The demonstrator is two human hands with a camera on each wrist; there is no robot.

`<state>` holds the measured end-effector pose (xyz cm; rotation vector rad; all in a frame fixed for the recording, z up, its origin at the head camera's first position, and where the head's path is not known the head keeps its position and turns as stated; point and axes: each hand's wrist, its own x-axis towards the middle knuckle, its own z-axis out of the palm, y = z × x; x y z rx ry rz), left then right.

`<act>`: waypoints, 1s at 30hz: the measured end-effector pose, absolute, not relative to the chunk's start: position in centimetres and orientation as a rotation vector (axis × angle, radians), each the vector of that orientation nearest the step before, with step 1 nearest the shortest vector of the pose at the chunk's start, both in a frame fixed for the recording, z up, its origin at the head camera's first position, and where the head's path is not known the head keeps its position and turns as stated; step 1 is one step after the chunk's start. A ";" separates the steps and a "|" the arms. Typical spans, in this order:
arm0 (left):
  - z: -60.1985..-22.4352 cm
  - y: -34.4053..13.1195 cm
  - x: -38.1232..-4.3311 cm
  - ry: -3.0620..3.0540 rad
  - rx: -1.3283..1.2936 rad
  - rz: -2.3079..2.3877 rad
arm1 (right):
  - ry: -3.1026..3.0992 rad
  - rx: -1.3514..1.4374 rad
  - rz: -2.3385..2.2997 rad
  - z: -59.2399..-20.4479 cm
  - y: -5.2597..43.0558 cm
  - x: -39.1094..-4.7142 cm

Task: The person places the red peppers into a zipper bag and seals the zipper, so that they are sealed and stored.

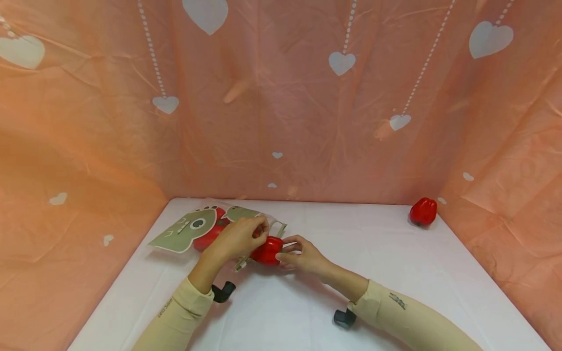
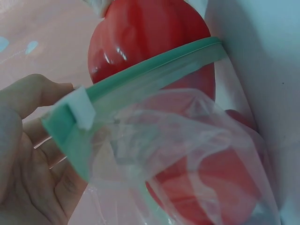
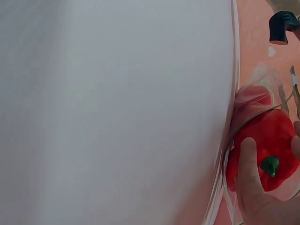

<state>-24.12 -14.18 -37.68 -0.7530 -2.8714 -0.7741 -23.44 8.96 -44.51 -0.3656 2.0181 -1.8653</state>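
A red bell pepper (image 1: 266, 251) sits partly inside the mouth of a clear zip bag (image 1: 177, 235) printed with green cartoon figures. My right hand (image 1: 307, 257) grips the pepper from the right, fingers and thumb on either side of its green stem (image 3: 269, 165). At the bag's mouth, my left hand (image 1: 243, 236) holds the edge near the white slider (image 2: 82, 108); its fingertips are partly hidden. The green zip strip (image 2: 154, 65) crosses in front of the pepper in the left wrist view. Deeper in the bag lie other red items (image 2: 225, 187), blurred by the plastic.
Another red bell pepper (image 1: 423, 211) lies at the far right corner of the white table (image 1: 351, 234). An orange curtain (image 1: 303, 122) with white hearts encloses the back and sides. Dark wrist-worn devices (image 1: 344, 319) show beneath both forearms.
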 end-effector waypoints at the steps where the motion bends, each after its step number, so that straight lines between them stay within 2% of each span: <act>1: -37.7 -14.2 -24.1 -2.870 -0.755 -0.782 | 2.016 -0.370 -1.863 -44.6 8.9 -23.5; 30: -37.3 -14.7 -24.2 -2.835 -0.772 -0.898 | 1.885 -0.403 -1.935 -44.9 7.7 -23.9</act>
